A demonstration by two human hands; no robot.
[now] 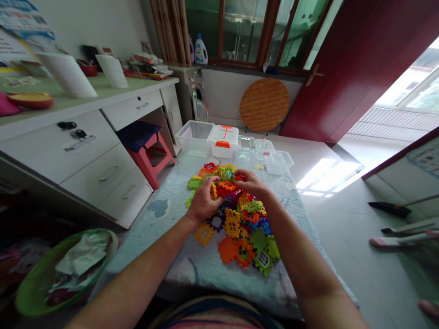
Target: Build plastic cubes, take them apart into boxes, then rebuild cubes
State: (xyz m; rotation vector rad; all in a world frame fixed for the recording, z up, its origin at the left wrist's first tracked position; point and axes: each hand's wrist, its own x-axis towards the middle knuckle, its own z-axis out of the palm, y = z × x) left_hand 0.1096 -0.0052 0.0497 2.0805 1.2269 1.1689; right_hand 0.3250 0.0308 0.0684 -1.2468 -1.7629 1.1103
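Note:
A heap of bright plastic interlocking tiles with notched edges [232, 223] lies in the middle of the cloth-covered table [178, 219]. Over the far part of the heap, my left hand [206, 201] is closed round a yellow notched tile [213, 191]. Facing it, my right hand [252, 183] curls its fingers at the right end of an orange-red notched tile [226, 187]. Both tiles lie close together between my hands, but whether they are joined cannot be made out. Just beyond my fingers is a green tile piece [226, 172]. My right fingertips are partly hidden.
Clear plastic boxes [195, 137] line the table's far end, one with an orange-latched lid [224, 141]. A red stool [151, 155] stands left by white drawers [92, 146]. At lower left sits a green basket [34, 292] with cloths.

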